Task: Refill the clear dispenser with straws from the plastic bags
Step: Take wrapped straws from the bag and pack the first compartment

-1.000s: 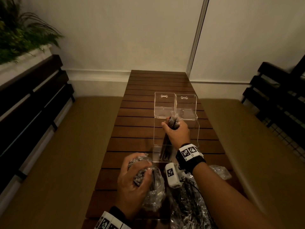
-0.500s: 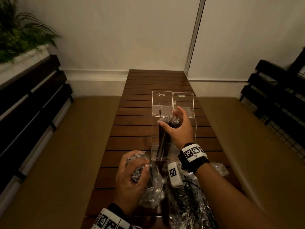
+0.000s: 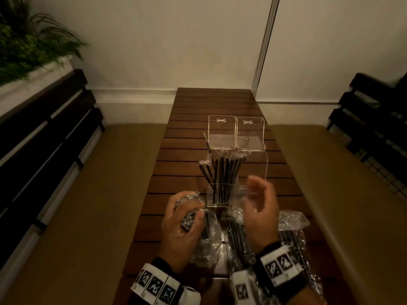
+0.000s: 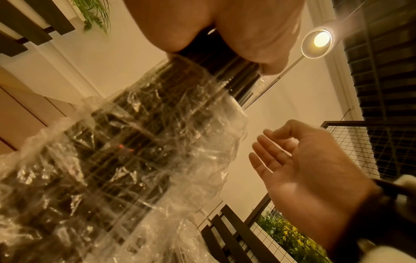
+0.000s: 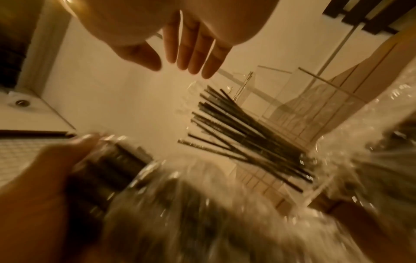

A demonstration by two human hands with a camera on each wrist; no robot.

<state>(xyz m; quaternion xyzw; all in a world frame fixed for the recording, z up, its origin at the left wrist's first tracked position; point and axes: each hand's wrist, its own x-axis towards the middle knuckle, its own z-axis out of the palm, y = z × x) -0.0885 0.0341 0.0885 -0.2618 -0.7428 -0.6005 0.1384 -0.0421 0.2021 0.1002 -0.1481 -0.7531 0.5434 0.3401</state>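
Note:
A clear two-compartment dispenser (image 3: 251, 137) stands on the slatted wooden table (image 3: 211, 106), lids up. Several black wrapped straws (image 3: 222, 177) stand fanned out in its left compartment, also seen in the right wrist view as the straws (image 5: 243, 142). My left hand (image 3: 185, 223) grips a crinkled plastic bag of black straws (image 3: 207, 230) near the table's front; in the left wrist view the bag (image 4: 135, 142) fills the frame. My right hand (image 3: 259, 208) hovers in front of the dispenser with fingers relaxed and holds nothing; its fingers (image 5: 193, 51) are straight.
Another plastic bag of straws (image 3: 290, 234) lies under my right forearm. Tan bench cushions (image 3: 88, 194) flank the table, with dark slatted backs (image 3: 44, 128) on both sides. A plant (image 3: 26, 40) sits at the upper left. The right compartment of the dispenser holds nothing.
My right hand let go of the bundle of straws in the left compartment and drew back toward me. The straws now stand fanned out. The left hand keeps its grip on the bag.

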